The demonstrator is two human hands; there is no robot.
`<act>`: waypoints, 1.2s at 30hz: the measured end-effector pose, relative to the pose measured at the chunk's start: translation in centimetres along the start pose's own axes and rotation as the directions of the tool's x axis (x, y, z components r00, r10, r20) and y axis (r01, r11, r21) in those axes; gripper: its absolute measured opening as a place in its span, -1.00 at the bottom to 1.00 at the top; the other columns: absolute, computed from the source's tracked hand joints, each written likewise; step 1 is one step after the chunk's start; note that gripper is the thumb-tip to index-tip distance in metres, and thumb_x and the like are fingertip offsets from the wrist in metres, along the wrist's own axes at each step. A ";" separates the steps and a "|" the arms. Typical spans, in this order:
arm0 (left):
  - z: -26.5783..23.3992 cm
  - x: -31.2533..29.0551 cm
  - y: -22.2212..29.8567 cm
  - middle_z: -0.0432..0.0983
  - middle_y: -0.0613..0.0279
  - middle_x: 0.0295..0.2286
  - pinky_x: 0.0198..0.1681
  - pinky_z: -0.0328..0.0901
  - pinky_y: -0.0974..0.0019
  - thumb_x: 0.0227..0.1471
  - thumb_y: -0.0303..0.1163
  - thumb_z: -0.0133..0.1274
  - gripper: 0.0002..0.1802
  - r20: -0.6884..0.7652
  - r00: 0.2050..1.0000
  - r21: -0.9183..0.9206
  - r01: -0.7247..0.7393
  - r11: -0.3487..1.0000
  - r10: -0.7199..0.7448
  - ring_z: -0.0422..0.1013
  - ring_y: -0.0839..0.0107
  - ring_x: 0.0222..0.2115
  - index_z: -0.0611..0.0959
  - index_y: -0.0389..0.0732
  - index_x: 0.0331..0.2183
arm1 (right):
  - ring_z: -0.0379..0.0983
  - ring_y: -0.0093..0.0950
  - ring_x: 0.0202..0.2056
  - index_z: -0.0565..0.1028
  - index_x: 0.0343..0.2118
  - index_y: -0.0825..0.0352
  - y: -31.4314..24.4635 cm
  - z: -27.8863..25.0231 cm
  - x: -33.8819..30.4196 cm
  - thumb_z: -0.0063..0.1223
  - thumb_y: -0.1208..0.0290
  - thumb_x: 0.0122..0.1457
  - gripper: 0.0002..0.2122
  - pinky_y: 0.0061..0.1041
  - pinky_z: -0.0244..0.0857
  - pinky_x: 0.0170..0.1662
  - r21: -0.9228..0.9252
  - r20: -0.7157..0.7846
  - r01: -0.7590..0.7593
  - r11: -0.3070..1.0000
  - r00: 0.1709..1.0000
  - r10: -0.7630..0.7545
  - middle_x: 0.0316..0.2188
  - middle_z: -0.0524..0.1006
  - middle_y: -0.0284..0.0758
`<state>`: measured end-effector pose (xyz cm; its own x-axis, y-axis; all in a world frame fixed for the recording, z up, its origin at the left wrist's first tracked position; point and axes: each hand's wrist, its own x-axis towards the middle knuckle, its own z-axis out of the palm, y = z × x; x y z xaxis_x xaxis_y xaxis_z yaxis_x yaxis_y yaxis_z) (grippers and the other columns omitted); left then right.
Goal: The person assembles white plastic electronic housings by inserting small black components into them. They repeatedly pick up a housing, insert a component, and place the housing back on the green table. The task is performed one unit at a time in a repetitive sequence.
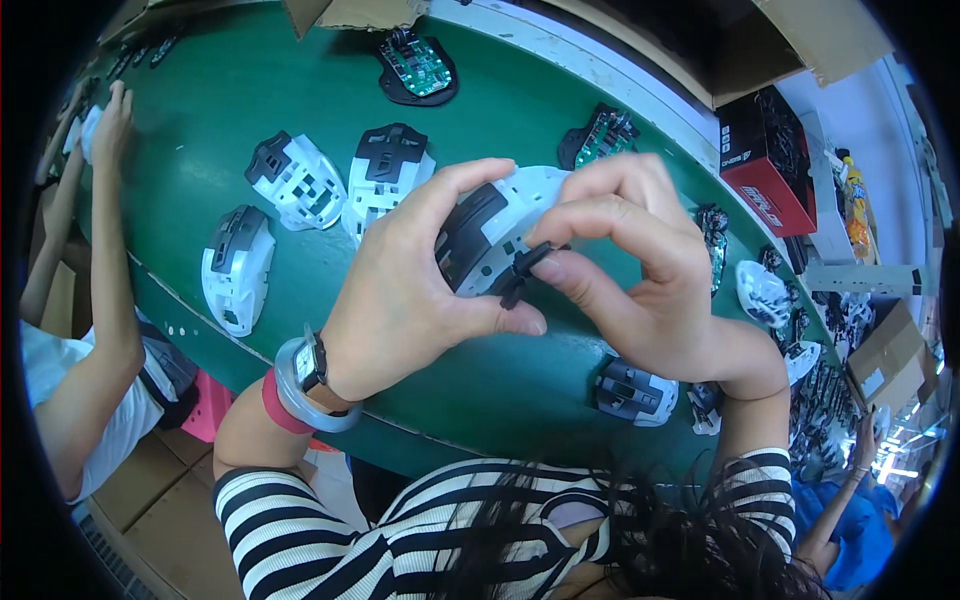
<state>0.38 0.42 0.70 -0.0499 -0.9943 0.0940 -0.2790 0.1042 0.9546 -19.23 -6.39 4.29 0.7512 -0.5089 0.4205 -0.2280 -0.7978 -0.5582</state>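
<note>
White-and-grey shell clamped in the left hand, black piece in the pinched grip of the right hand

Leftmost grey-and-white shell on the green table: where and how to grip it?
I'd pinch the leftmost shell across its two long sides, near mid-length, coming from above. It lies domed side up and is longer than wide, so that's the narrow span. Bare green table shows along both flanks; the neighbouring shell sits off toward the upper right, so the sides look reachable.
</note>
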 end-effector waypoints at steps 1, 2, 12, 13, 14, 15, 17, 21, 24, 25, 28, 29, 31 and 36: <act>0.0 -0.1 0.1 0.44 0.18 -0.11 0.03 0.25 0.36 -0.54 -0.31 0.54 0.07 0.004 1.000 -0.018 0.001 1.000 -0.001 0.38 0.42 -0.10 0.40 -0.26 0.09 | 0.31 -0.44 -0.27 0.55 -0.33 0.38 0.1 0.3 0.0 0.28 0.58 -0.04 -0.81 -0.51 0.22 -0.21 -0.055 -0.027 0.003 0.998 1.000 -0.004 -0.32 0.37 -0.31; 0.0 -0.2 0.1 0.44 0.18 -0.11 0.03 0.25 0.36 -0.55 -0.31 0.54 0.08 0.008 1.000 -0.036 0.003 0.999 -0.002 0.38 0.42 -0.10 0.40 -0.26 0.10 | 0.27 -0.41 -0.27 0.56 -0.36 0.35 0.2 0.7 -0.1 0.30 0.58 -0.10 -0.80 -0.48 0.19 -0.21 -0.040 -0.068 -0.014 0.999 0.998 0.011 -0.33 0.36 -0.31; -0.4 0.0 -0.2 0.44 0.16 -0.11 0.03 0.24 0.36 -0.36 -0.28 0.47 -0.06 0.063 0.993 -0.128 0.103 0.986 -0.096 0.38 0.41 -0.11 0.40 -0.27 0.10 | 0.27 -0.23 -0.16 0.44 -0.21 0.34 1.4 3.3 -0.6 0.32 0.51 -0.12 -0.63 -0.33 0.20 -0.11 -0.014 -0.287 0.003 1.000 0.958 -0.007 -0.26 0.35 -0.20; -0.4 0.1 -0.2 0.44 0.16 -0.10 0.03 0.23 0.36 -0.32 -0.27 0.45 -0.08 0.057 0.991 -0.176 0.128 0.976 -0.120 0.37 0.41 -0.10 0.40 -0.28 0.10 | 0.28 -0.20 -0.13 0.41 -0.17 0.35 1.6 3.4 -0.3 0.30 0.50 -0.09 -0.61 -0.32 0.21 -0.09 0.031 -0.331 0.009 0.999 0.944 0.002 -0.24 0.36 -0.19; -0.4 0.3 -0.1 0.44 0.15 -0.10 0.04 0.23 0.36 -0.29 -0.27 0.43 -0.10 0.052 0.988 -0.223 0.152 0.963 -0.144 0.37 0.40 -0.10 0.40 -0.28 0.10 | 0.29 -0.21 -0.11 0.39 -0.15 0.36 1.8 3.3 -0.2 0.29 0.49 -0.05 -0.61 -0.32 0.21 -0.06 0.135 -0.252 -0.046 0.990 0.964 0.079 -0.22 0.36 -0.19; -0.4 0.3 -0.4 0.43 0.15 -0.09 0.06 0.21 0.34 -0.25 -0.26 0.41 -0.13 0.054 0.990 -0.223 0.138 0.965 -0.129 0.35 0.40 -0.08 0.40 -0.29 0.10 | 0.29 -0.21 -0.09 0.37 -0.13 0.37 2.0 3.1 -0.2 0.27 0.49 -0.02 -0.61 -0.33 0.21 -0.04 0.234 -0.164 -0.106 0.966 0.975 0.147 -0.20 0.37 -0.18; -0.7 0.5 -0.4 0.43 0.15 -0.08 0.08 0.20 0.34 -0.26 -0.27 0.41 -0.11 0.082 0.988 -0.138 0.138 0.981 -0.127 0.35 0.39 -0.06 0.39 -0.30 0.10 | 0.32 -0.25 -0.11 0.36 -0.12 0.35 2.0 2.2 0.2 0.23 0.49 0.04 -0.64 -0.35 0.23 -0.03 0.313 0.000 -0.210 0.926 0.975 0.221 -0.20 0.39 -0.19; -1.2 0.3 -0.4 0.42 0.15 -0.08 0.08 0.19 0.35 -0.28 -0.28 0.43 -0.08 0.109 0.989 -0.012 0.100 0.995 -0.098 0.35 0.40 -0.04 0.38 -0.31 0.12 | 0.40 -0.20 -0.16 0.39 -0.13 0.26 2.1 1.1 1.2 0.24 0.52 0.01 -0.65 -0.36 0.27 -0.05 0.336 0.209 -0.341 0.878 0.936 0.284 -0.24 0.42 -0.19; -1.2 0.3 -1.0 0.43 0.15 -0.08 0.07 0.19 0.36 -0.32 -0.27 0.45 -0.06 0.111 0.986 -0.185 0.140 0.973 -0.121 0.35 0.42 -0.06 0.39 -0.30 0.11 | 0.37 -0.25 -0.02 0.39 -0.12 0.32 1.6 0.9 0.9 0.29 0.57 -0.07 -0.59 -0.37 0.27 0.04 -0.086 0.035 0.036 0.996 0.999 -0.033 -0.09 0.40 -0.17; -1.2 0.3 -1.0 0.43 0.15 -0.08 0.07 0.20 0.37 -0.30 -0.28 0.43 -0.09 0.100 0.989 -0.170 0.123 0.978 -0.107 0.36 0.42 -0.06 0.40 -0.29 0.11 | 0.37 -0.24 -0.01 0.40 -0.13 0.34 1.4 0.9 0.8 0.31 0.57 -0.10 -0.57 -0.39 0.28 0.05 -0.136 0.023 0.076 0.988 0.997 -0.074 -0.06 0.40 -0.15; -1.3 0.3 -0.8 0.44 0.15 -0.08 0.05 0.21 0.37 -0.23 -0.31 0.35 -0.19 0.077 0.994 -0.143 0.093 0.985 -0.082 0.37 0.43 -0.08 0.42 -0.28 0.09 | 0.37 -0.32 -0.01 0.37 -0.09 0.37 1.3 1.0 1.1 0.31 0.56 -0.07 -0.55 -0.45 0.28 0.02 -0.067 -0.006 -0.007 0.998 1.000 0.006 -0.07 0.39 -0.18; -1.4 0.3 -0.8 0.44 0.15 -0.09 0.05 0.21 0.37 -0.21 -0.32 0.32 -0.22 0.078 0.993 -0.151 0.099 0.984 -0.088 0.37 0.43 -0.08 0.43 -0.28 0.09 | 0.37 -0.37 -0.03 0.35 -0.07 0.37 1.3 1.2 1.1 0.29 0.54 -0.04 -0.55 -0.47 0.28 0.01 0.020 0.018 -0.109 0.994 0.994 0.109 -0.08 0.39 -0.21; -1.6 0.4 -0.6 0.45 0.16 -0.11 0.04 0.22 0.37 -0.16 -0.34 0.24 -0.29 0.076 0.993 -0.126 0.099 0.987 -0.090 0.38 0.43 -0.10 0.44 -0.29 0.08 | 0.35 -0.48 -0.06 0.32 -0.03 0.37 1.1 1.2 1.4 0.25 0.52 0.03 -0.56 -0.50 0.27 -0.01 0.256 0.246 -0.444 0.859 0.889 0.387 -0.12 0.38 -0.28; -1.1 0.0 -1.1 0.51 0.17 -0.23 -0.11 0.34 0.41 -0.14 -0.41 0.21 -0.37 0.051 0.998 -0.066 -0.021 0.998 0.025 0.44 0.50 -0.22 0.46 -0.29 0.03 | 0.45 -0.20 -0.19 0.24 -0.01 0.41 1.5 2.2 1.0 0.14 0.53 0.06 -0.56 -0.33 0.34 -0.13 0.320 0.146 -0.231 0.919 0.970 0.194 -0.21 0.44 -0.06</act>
<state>1.74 0.25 -0.02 -0.1056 -0.9890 0.1032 -0.2137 0.1239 0.9690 -17.50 -7.39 2.29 0.7750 -0.6009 0.1956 -0.1849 -0.5116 -0.8391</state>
